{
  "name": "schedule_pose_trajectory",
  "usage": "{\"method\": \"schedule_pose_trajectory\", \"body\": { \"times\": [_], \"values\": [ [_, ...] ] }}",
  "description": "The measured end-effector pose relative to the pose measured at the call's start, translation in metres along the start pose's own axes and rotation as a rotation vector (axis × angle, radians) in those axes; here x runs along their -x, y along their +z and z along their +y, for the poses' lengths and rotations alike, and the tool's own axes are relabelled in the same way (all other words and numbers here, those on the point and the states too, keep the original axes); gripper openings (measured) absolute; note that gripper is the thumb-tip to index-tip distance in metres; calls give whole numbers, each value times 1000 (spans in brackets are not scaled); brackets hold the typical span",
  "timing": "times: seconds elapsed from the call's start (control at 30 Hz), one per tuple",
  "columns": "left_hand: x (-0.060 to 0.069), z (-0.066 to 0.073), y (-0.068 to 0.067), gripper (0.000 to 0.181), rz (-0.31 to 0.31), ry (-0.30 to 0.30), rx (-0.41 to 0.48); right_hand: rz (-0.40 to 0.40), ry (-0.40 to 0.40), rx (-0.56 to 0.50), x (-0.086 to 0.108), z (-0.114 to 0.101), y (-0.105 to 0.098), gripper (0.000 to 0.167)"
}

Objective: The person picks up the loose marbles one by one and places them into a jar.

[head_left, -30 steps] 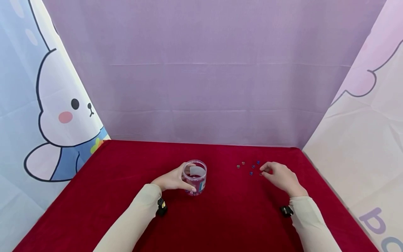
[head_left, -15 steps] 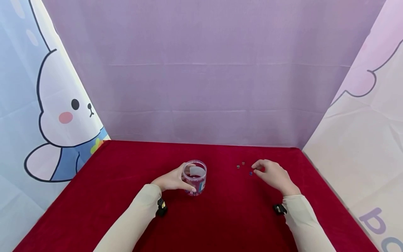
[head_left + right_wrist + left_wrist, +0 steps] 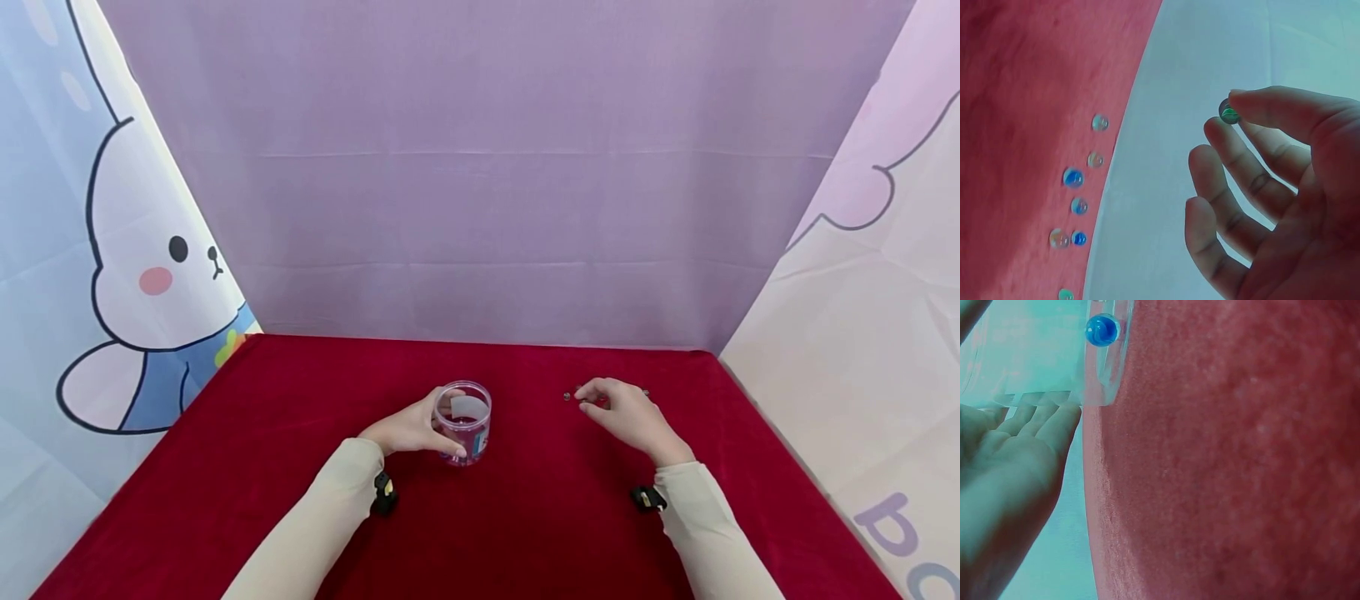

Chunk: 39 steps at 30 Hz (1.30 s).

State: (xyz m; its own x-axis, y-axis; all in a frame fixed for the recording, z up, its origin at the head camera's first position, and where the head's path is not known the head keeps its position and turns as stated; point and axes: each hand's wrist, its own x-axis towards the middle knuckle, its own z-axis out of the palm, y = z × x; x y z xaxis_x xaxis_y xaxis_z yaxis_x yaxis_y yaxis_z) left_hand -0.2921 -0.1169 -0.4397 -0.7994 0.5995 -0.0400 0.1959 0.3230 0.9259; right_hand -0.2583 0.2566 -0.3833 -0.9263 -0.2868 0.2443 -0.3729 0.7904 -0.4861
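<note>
Marble [image 3: 1229,113] is pinched in right hand [image 3: 626,418], jar [image 3: 470,422] gripped in left hand [image 3: 408,427].

A cream left sleeve [image 3: 311,525] and matching right sleeve [image 3: 708,525] are worn; a small black wrist camera [image 3: 384,496] is seen at each cuff.

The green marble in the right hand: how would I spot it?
In the right wrist view, find the right hand against the pale backdrop. The green marble sits pinched between its thumb and fingers. Unlike the other marbles there, lying on the red cloth, this one is held.
</note>
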Motion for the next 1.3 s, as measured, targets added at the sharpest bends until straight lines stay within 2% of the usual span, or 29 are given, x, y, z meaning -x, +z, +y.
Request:
{"method": "schedule_pose_trajectory", "body": {
  "times": [0.23,0.7,1.3],
  "values": [
    [0,0,0,96,-4,1,8,-8,-30,-40,-4,-8,8,13],
    [1,3,1,96,-8,13,-4,-8,-33,-92,-9,-25,17,16],
    [0,0,0,97,-8,9,-6,29,-139,-147,-18,-53,35,20]
  ]
}}
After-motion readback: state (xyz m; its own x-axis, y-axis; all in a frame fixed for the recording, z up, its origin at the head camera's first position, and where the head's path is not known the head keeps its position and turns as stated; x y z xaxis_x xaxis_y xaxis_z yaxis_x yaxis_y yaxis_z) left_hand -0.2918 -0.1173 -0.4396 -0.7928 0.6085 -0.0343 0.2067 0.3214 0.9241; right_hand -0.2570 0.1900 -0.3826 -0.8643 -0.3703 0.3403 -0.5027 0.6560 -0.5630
